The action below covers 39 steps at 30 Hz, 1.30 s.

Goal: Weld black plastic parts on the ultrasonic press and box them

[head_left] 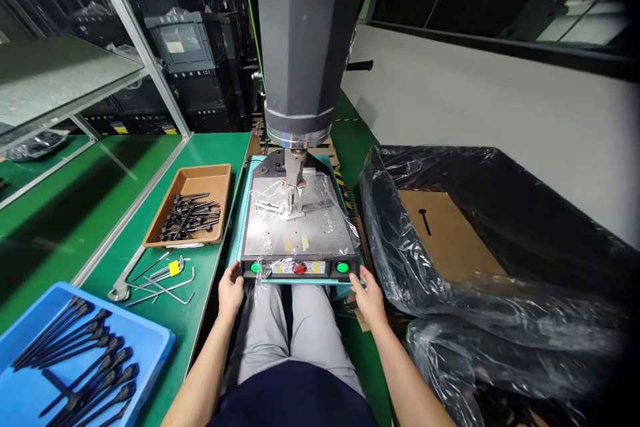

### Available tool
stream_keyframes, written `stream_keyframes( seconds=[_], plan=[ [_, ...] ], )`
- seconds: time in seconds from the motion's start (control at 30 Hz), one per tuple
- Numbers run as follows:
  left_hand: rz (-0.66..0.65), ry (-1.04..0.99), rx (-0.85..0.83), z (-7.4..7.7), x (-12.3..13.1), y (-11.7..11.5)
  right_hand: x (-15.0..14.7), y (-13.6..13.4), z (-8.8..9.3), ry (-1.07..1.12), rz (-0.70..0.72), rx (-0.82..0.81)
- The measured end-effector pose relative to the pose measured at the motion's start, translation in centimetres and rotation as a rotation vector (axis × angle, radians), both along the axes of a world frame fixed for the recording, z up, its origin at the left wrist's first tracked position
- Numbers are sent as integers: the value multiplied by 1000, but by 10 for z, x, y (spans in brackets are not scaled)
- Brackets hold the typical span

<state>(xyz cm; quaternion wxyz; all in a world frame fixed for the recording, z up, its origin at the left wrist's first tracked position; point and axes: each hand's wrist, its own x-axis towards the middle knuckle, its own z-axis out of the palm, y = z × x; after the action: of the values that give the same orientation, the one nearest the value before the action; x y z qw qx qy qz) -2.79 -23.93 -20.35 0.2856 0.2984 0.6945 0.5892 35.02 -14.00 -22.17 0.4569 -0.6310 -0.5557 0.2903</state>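
Observation:
My left hand (231,290) rests at the front left corner of the welding press's base (300,268), its fingers half curled and apart. At the opposite front corner is my right hand (369,295), thumb and fingers spread against the side. Neither hand holds a loose item. Between them, the front panel carries a green button (256,267) on the left, a red knob (299,268) and another green button (343,267). Above the metal plate (280,233), the press's narrow tool (296,170) comes down onto a small fixture (294,208), partly covered by clear plastic film.
A brown tray (227,207) of black screw-like parts and several hex keys (165,280) lie on the green bench at left. Nearer is a blue tray (163,333) with longer black parts. To the right, a plastic-lined bin (380,233) holds cardboard (450,240) and one black part (425,221).

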Motion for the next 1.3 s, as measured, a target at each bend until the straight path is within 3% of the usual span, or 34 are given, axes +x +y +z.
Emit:
stream_keyframes(
  seconds=[0.1, 0.2, 0.3, 0.4, 0.53, 0.67, 0.87, 1.0, 1.1, 1.2, 1.3],
  plan=[
    [87, 114, -2, 19, 6, -8, 3, 0, 22, -8, -36, -20],
    [85, 179, 65, 45, 13, -8, -3, 2, 62, -71, -77, 77],
    [44, 170, 117, 71, 17, 6, -17, 19, 107, -71, -37, 208],
    [-32, 136, 150, 90, 17, 32, -31, 55, 137, -72, 18, 295],
    [-145, 90, 143, 105, 14, 72, -43, 120, 153, -111, 113, 272],
    [-177, -84, 93, 113, 17, 104, -58, 176, 158, -95, 194, 74],
    [-234, -313, 132, 124, 25, 131, -84, 211, 165, 138, 326, -158],
    [-205, -257, 239, 144, 29, 132, -85, 202, 179, 202, 370, -172],
    [-172, -305, 297, 165, 31, 115, -75, 175, 196, 246, 377, -155],
    [-231, -435, 284, 186, 31, 76, -55, 125, 215, 251, 435, -152],
    [-341, -549, 173, 198, 28, 19, -31, 58, 225, 174, 568, -281]
  ],
)
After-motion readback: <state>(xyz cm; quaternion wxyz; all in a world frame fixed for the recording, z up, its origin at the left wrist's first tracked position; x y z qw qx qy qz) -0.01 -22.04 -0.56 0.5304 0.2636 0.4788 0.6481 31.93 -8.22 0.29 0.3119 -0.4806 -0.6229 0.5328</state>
